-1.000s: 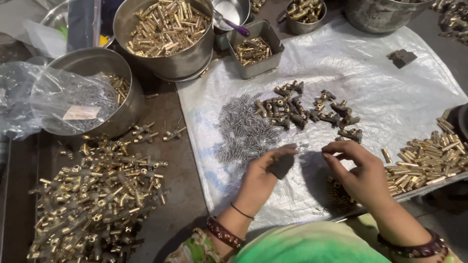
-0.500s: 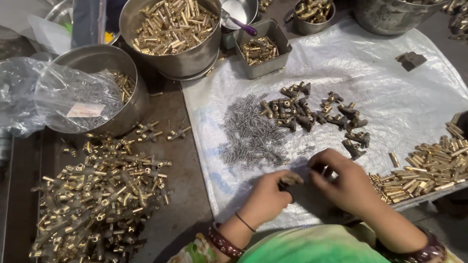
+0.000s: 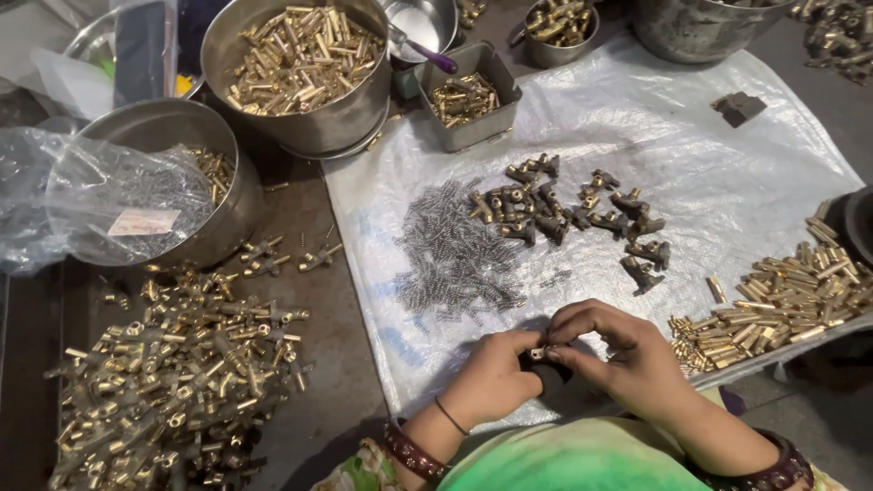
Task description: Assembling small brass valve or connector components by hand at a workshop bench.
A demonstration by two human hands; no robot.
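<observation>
Both hands meet at lower centre of the frame, over the near edge of a white plastic sheet [image 3: 727,182] spread on the worktop [image 3: 318,300]. Left hand [image 3: 491,377] curled shut around a dark fitting body, mostly hidden in the palm. Right hand [image 3: 627,359] pinches a small brass piece [image 3: 538,354] between thumb and fingertips, pressed right up against what the left holds. The two parts touch; whether the piece is seated yet cannot be made out.

Stock around the hands:
- pile of small grey springs [image 3: 450,259], centre of frame, just above the hands
- cluster of dark fittings [image 3: 564,205], centre right, beside the springs
- row of brass pins [image 3: 782,300], right edge, near the right hand
- heap of brass fittings [image 3: 173,364], lower left, off the sheet
- large steel bowl of brass parts [image 3: 300,64], top centre
- square steel tray [image 3: 468,95] of brass bits beside it
- bowl with a clear plastic bag [image 3: 118,205] draped in it, upper left

Judgement: the step in hand looks like joining the brass piece to the dark body. The next move would call for steady alignment of the two parts, a firm hold from the left, and fine fingertip pressure or a twist from the right.
</observation>
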